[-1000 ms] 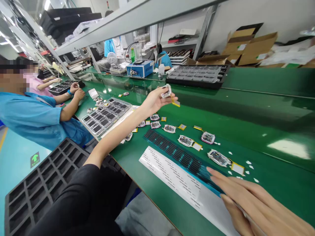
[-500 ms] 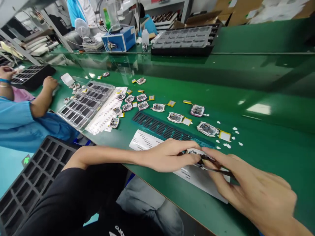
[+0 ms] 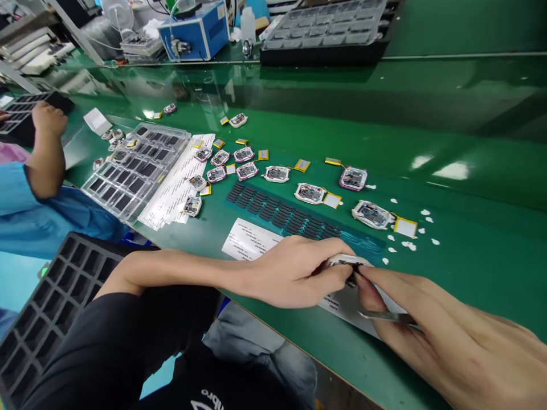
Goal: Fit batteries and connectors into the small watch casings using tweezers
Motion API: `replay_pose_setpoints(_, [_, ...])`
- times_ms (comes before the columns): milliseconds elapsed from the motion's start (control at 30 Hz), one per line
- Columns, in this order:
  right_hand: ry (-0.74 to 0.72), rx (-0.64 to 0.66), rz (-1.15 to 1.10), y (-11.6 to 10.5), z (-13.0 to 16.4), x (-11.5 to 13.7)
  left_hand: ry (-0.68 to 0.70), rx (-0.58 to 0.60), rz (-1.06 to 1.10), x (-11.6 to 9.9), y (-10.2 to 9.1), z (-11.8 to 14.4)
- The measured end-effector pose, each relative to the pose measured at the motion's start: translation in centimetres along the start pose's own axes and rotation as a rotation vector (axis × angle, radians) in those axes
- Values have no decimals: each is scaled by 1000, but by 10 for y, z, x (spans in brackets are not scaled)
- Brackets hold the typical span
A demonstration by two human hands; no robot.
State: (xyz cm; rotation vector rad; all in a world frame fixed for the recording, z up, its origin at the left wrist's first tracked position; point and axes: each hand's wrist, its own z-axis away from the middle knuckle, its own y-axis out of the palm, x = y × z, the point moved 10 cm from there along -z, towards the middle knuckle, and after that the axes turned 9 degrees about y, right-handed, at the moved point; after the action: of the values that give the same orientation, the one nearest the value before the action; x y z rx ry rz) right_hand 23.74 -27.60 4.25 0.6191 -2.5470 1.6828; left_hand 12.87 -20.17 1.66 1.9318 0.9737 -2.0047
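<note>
While closely pinched, hands [image 3: 294, 273] [image 3: 444, 324] on white casing [image 3: 347, 259].

We see a green surface [image 3: 478, 285], a teal sheet [image 3: 363, 244] with rows of black strips [image 3: 277, 213], and a white sheet [image 3: 248, 236] patterned with repeated dark lettering. Our sleeve [image 3: 98, 341] is black, our held case [image 3: 342, 259] white, our tool [image 3: 387, 316] silver-grey, the boxy device [image 3: 199, 31] blue and white.

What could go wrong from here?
The metal tool in the right hand might scratch the white housing gripped by the left hand, since it sits close by.
Loose white scraps might stick to the open housing lying near them.
The right hand, working close by, might knock the yellow-edged battery and strain its connection.
</note>
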Motion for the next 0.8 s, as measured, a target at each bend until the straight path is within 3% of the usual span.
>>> replay_pose_setpoints(100, [-100,-20,19,-6,-10,13,-19,17,-23,4,0,-2])
replay_pose_setpoints(267, [-8,-217,15,-21,-26,5,9,-41,77,11,-4,-7])
replay_pose_setpoints(633, [33,-108,-173,-18,-28,1,62,-9,86,1,-2,-7])
replay_pose_setpoints(800, [112,-34,-304,-12,-29,-9,62,-47,32,1,-6,-6])
